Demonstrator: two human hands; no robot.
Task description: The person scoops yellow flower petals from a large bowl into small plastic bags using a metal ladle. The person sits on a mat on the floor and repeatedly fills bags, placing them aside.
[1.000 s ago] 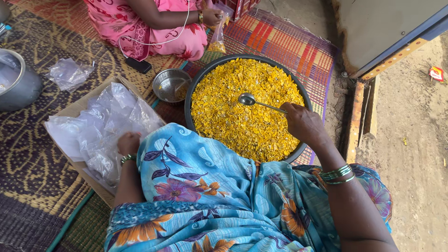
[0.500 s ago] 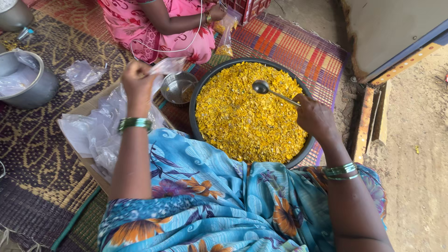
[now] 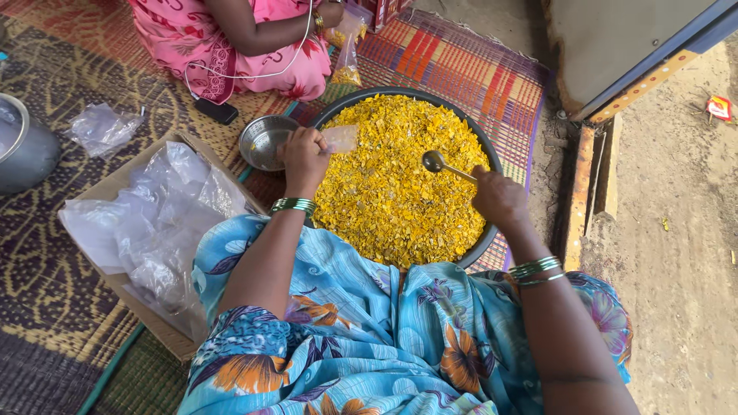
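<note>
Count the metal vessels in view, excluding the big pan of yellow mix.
2. A small steel bowl sits just left of the big pan, beside the left hand. A larger steel pot stands at the left frame edge, partly cut off. Others may lie outside the frame.

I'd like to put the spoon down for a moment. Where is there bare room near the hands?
Bare woven mat lies beyond the big pan, toward the grey cabinet. Left of the pan it's crowded: steel bowl, cardboard box of plastic bags, left hand.
</note>
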